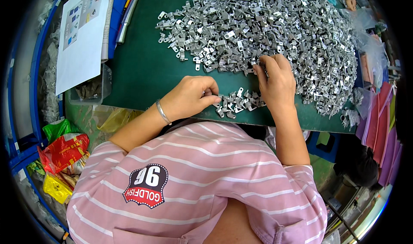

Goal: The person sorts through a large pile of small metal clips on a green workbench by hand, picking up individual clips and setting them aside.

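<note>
A large heap of small bent metal brackets with holes [266,28] covers the far and right part of the green tabletop [137,67]. Close to the near edge lies a smaller pile of the same brackets [241,102]. At that pile's left end, my left hand [193,95] has its thumb and fingers curled together; whatever is between the tips is hidden. My right hand [277,82] reaches over the pile's right side to the near edge of the heap. Its thumb and forefinger close on a metal bracket there, partly covered by the fingers.
Papers [81,37] rest on a blue bin at the left, above a clear plastic box [101,87]. Blue shelving [36,71] stands further left. Another person's hand [351,3] is at the far right. Coloured folders [378,119] and plastic bags flank the table's right end.
</note>
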`<state>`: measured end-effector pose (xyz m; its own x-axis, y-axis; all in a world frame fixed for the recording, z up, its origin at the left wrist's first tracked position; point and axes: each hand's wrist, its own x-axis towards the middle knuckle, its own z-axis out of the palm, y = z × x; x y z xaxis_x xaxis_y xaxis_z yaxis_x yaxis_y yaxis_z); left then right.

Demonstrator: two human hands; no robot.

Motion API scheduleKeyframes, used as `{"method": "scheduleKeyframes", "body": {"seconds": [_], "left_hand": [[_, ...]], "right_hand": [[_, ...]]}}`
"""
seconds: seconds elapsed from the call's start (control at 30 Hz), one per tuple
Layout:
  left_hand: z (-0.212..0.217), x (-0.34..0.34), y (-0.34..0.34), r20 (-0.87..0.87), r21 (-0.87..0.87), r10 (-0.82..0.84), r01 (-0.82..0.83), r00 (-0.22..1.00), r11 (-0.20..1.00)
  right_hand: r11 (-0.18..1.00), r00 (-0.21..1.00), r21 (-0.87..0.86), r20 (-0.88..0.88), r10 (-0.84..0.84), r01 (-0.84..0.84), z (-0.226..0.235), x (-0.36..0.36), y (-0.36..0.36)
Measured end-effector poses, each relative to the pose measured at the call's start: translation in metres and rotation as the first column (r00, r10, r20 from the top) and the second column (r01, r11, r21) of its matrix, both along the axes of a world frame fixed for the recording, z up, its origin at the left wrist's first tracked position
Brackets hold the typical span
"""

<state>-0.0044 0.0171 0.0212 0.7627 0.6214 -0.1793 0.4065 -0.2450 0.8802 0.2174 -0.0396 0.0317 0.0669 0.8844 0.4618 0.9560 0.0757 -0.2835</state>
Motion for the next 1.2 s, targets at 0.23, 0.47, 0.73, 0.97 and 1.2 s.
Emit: {"method": "scheduleKeyframes", "body": {"seconds": [0.23, 0.47, 0.73, 0.97, 1.2], "left_hand": [[0.002, 0.012, -0.003, 0.193, -0.115, 0.170, -0.150, 0.966, 0.982], [-0.011, 0.037, 0.001, 0.290, -0.088, 0.255, -0.239, 0.923, 0.967], [-0.014, 0.024, -0.002, 0.151, 0.257, 0.020, -0.058, 0.988, 0.965], [-0.016, 0.026, -0.002, 0.141, 0.213, 0.093, -0.121, 0.986, 0.970], [-0.008, 0.021, 0.002, 0.091, -0.091, 0.253, -0.245, 0.963, 0.965]], "right_hand": [[0.960, 0.368, -0.268, -0.903, -0.221, -0.083, 0.011, -0.004, -0.007], [0.985, 0.679, -0.168, -0.727, -0.101, -0.034, -0.001, -0.006, -0.014], [0.941, 0.910, -0.223, -0.382, 0.158, -0.257, -0.004, -0.021, -0.023], [0.984, 0.955, -0.119, -0.282, 0.095, -0.133, -0.002, -0.015, -0.017], [1.000, 0.991, 0.003, -0.131, 0.019, -0.018, -0.007, -0.013, -0.001]]}}
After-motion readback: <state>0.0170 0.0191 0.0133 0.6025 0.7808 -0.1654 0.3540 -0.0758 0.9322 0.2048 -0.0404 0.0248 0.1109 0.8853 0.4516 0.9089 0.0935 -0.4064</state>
